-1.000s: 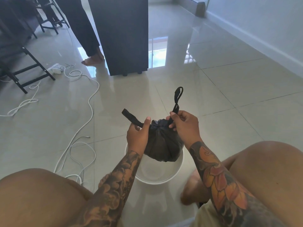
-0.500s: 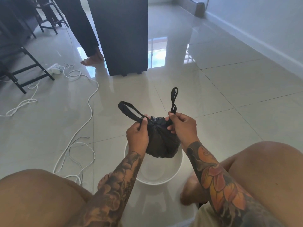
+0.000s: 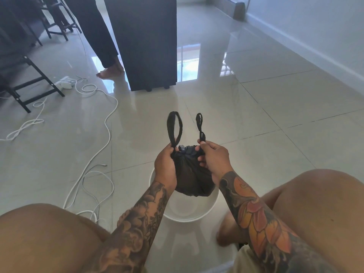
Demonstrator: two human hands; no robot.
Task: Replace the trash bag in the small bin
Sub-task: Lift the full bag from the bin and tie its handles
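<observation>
Where glossy pale tiles cover the floor (image 3: 256,119), reflecting window light, a white bin (image 3: 211,204) stands between the seated person's bare knees and serves as the landmark. Far left of the bin, black chair legs (image 3: 37,91) stand on the tiles, and a white power strip (image 3: 64,83) feeds white cables (image 3: 98,154) that trail toward the bin's left side. Beyond the bin, another person's bare foot (image 3: 110,71) rests beside a dark cabinet (image 3: 145,42). Far right, a pale wall (image 3: 315,22) meets a white baseboard. Just above the bin hangs a black bag (image 3: 190,174): the left hand (image 3: 165,166) and right hand (image 3: 215,160) each pinch a handle loop at its gathered neck, fingers curled. No writing is readable.
</observation>
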